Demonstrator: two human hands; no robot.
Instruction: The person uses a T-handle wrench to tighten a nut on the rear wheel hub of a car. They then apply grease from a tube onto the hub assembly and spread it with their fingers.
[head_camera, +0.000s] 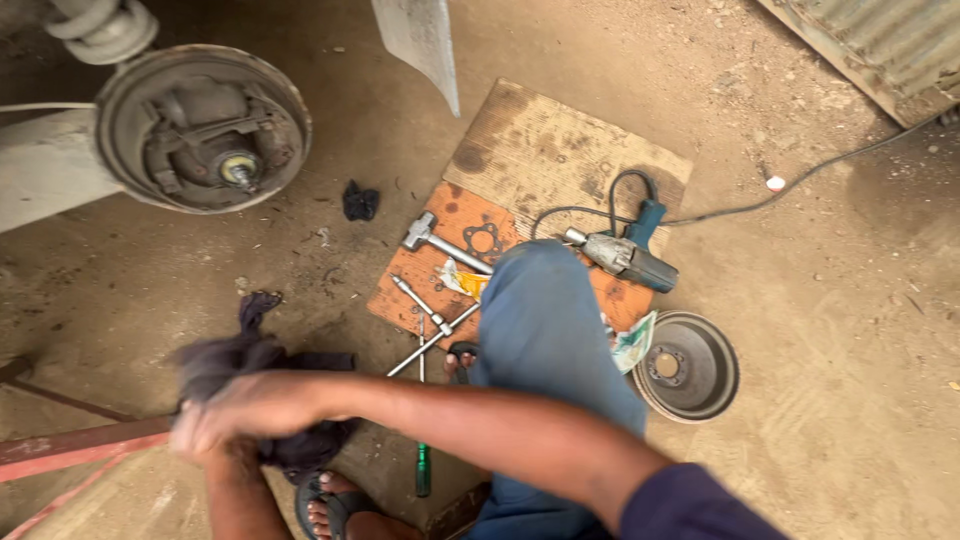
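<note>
1. The right hand (215, 425), blurred, reaches across the body from the lower right, its forearm level, and is closed around a dark cloth (262, 372).
2. The left hand (232, 462) comes up from below under the right; whether it grips the cloth I cannot tell.
3. The dark cloth is a crumpled, dusky bundle held low over the dirt floor (820, 330), left of the wooden board (560, 140) carrying a hammer (432, 240) and power tool (625, 258).
</note>
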